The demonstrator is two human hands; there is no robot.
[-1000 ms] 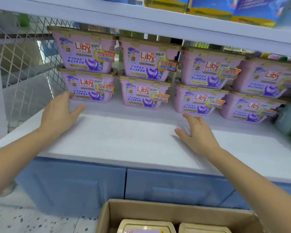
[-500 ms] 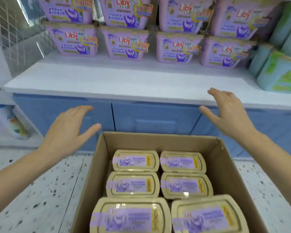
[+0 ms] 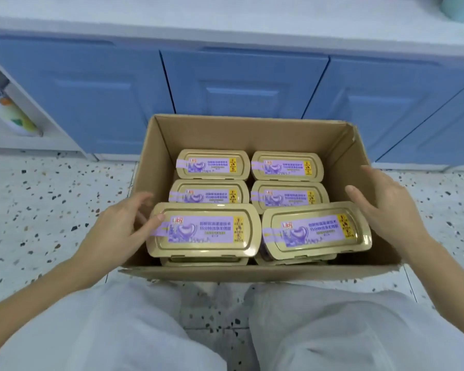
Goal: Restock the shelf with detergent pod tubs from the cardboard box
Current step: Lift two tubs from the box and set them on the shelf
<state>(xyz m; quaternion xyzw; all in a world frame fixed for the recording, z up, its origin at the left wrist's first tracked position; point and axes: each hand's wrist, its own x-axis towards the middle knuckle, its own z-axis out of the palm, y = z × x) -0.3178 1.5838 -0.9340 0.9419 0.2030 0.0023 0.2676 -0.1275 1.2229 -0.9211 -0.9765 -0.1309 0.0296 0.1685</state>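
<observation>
An open cardboard box [image 3: 252, 127] stands on the floor in front of me, holding several detergent pod tubs with gold lids and purple labels. The near left tub [image 3: 206, 231] and near right tub [image 3: 316, 231] sit higher than the others. My left hand [image 3: 118, 231] is at the left end of the near left tub, its thumb resting on the lid's edge and its fingers spread over the corner. My right hand [image 3: 386, 207] hovers inside the box's right wall beside the near right tub, fingers apart and holding nothing. The white shelf [image 3: 225, 12] runs along the top edge.
Blue cabinet doors [image 3: 241, 84] stand behind the box, below the shelf. A bottle [image 3: 8, 111] lies in a white side unit at the left. A teal tub [image 3: 461, 6] shows at the top right. My knees in white trousers [image 3: 118, 330] are just before the box on the speckled floor.
My view has dropped from the shelf to the box. Both hands came down from the shelf: the left now touches the near left tub, the right is beside the near right tub.
</observation>
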